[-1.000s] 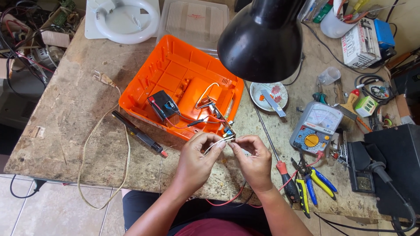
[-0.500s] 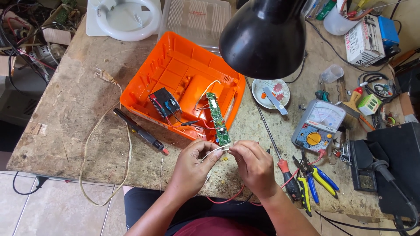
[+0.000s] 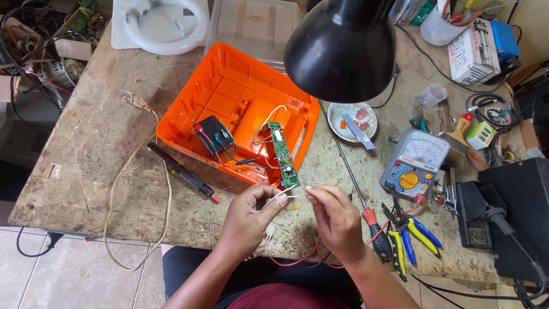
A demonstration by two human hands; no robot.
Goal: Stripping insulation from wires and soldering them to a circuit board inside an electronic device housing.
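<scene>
White, thin insulated wires [image 3: 281, 196] run between the two hands in the head view, trailing from the lower end of a narrow green circuit board [image 3: 284, 153]. The board lies with its long axis running away from the person, leaning over the near wall of the open orange plastic casing [image 3: 197, 106], so its bottom end sits just beyond and between the fingertips.

The left hand [image 3: 250, 219] is closed to a pinch, thumb and forefinger holding one wire near its middle, the remaining fingers curled under. The right hand [image 3: 336, 219] pinches another wire's bare tip between thumb and forefinger, raised just beside the left fingertips. Both hands are about equally near the board's lower end; the left sits slightly more directly beneath it.

Inside the casing a small black battery block [image 3: 214, 135] sits left of the board. A black pen-shaped probe [image 3: 180, 173] lies on the worn wooden bench [image 3: 86, 171], left of the hands. To the right lie a red-handled screwdriver [image 3: 366, 212] and a grey analogue multimeter [image 3: 414, 163].
</scene>
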